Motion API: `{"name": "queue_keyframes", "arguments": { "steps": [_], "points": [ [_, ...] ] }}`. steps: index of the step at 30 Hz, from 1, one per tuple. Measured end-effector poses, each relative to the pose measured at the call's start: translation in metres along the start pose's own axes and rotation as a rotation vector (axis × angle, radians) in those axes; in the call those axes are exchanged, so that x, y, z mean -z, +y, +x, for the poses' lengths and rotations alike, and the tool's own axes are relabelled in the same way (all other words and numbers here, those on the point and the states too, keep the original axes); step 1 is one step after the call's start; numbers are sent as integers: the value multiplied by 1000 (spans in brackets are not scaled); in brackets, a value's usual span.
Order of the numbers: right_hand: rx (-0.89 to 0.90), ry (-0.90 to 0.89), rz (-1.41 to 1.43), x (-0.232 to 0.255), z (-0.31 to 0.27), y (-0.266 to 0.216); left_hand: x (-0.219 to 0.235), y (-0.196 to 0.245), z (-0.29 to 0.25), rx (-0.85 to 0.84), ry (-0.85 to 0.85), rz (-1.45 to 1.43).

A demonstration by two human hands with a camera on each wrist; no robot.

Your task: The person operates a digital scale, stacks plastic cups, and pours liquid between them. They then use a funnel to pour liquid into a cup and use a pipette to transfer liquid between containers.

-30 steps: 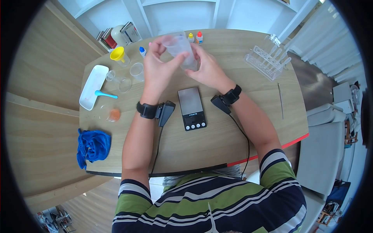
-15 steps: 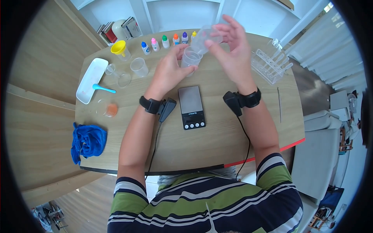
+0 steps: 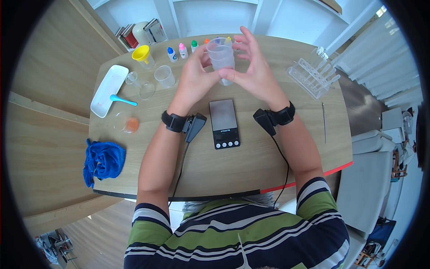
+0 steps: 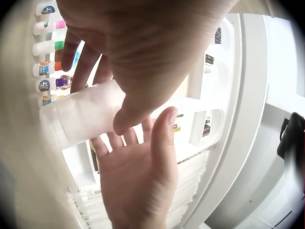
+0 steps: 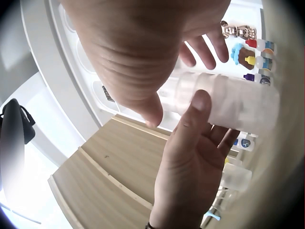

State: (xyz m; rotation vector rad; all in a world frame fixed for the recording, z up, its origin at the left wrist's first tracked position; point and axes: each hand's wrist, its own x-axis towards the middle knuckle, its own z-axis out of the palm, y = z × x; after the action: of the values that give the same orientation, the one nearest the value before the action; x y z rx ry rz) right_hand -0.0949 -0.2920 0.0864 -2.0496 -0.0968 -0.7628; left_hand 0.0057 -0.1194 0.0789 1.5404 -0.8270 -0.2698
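Note:
A stack of nested translucent plastic cups (image 3: 221,57) stands upright above the back middle of the table. My left hand (image 3: 199,80) grips the stack from the left, thumb across its near side and fingers behind. In the right wrist view the left thumb presses the cups (image 5: 238,102). My right hand (image 3: 256,77) is at the right of the stack, fingers spread and extended. Its thumb overlaps the cups in the head view, but stands off them in the left wrist view. Below the hands lies a black digital scale (image 3: 224,121) with a bare plate.
Several colored-cap dropper bottles (image 3: 183,50) line the back edge. At left are a single cup (image 3: 165,76), a yellow funnel (image 3: 141,53), a white tray (image 3: 101,101), a blue spoon (image 3: 123,100) and a blue cloth (image 3: 104,160). A test tube rack (image 3: 312,80) and thin rod (image 3: 324,123) lie right.
Half a second ago the cups were apart, one in my left hand and others tilted in my right. Now they form one upright stack in my left hand, and the right has moved left beside it.

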Motion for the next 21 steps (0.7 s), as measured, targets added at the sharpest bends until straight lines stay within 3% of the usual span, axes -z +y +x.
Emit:
{"name": "queue_keyframes", "arguments": {
  "steps": [2, 4, 8, 11, 13, 14, 16, 17, 19, 21],
  "points": [
    [5, -20, -20, -1, -1, 5, 3, 0, 2, -12, 17, -101],
    [-186, -210, 264, -4, -2, 9, 4, -1, 4, -43, 34, -98],
    [-265, -248, 250, -16, -6, 16, 4, 3, 3, -25, 49, -186],
    [-215, -197, 308, -25, -11, 31, 6, 5, 4, -78, 85, -30],
    [-162, -210, -13, -23, -16, 38, 9, 5, 8, -111, 169, -208],
    [-162, -205, -13, -22, -17, 44, 12, 8, 9, -112, 165, -207],
    [-342, -177, -33, -17, -13, 50, 18, 16, 8, -146, 229, -136],
    [-340, -182, -34, -13, -9, 48, 19, 14, 8, -145, 235, -137],
    [-356, 112, 197, 0, 3, 37, 23, 7, 7, -25, 54, 23],
    [-288, 159, 318, 10, 9, 20, 16, -16, 4, 8, 30, 59]
  ]
}}
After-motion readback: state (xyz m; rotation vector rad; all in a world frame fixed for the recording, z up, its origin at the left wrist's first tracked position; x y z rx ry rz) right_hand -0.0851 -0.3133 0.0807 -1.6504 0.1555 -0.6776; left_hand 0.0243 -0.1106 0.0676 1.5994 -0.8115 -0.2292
